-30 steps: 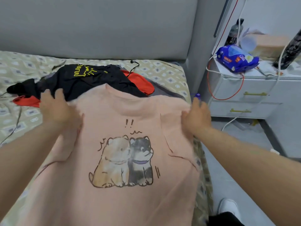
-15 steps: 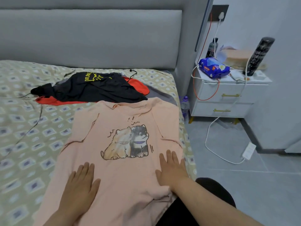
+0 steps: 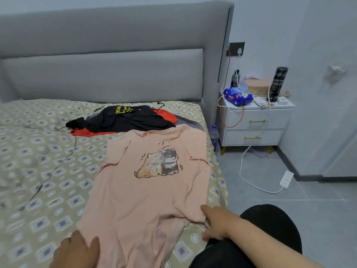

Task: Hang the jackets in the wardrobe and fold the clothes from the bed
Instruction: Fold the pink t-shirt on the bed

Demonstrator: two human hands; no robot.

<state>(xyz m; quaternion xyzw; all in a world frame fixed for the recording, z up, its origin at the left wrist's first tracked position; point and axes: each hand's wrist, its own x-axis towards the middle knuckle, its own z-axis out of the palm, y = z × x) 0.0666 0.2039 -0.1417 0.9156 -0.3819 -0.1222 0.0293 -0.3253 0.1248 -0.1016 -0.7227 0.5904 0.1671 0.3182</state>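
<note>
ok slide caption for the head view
Left hand and right hand at the hem of a peach dog-print T-shirt spread on the bed, dark clothes behind.

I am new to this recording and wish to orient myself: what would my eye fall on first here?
First, the peach-pink cotton T-shirt printed with two cartoon dogs, spread flat along the right edge of the bed, the left hand and right hand at its near hem. Beyond it lies a black garment with yellow print; a cluttered white two-drawer nightstand stands right of the bed.
</note>
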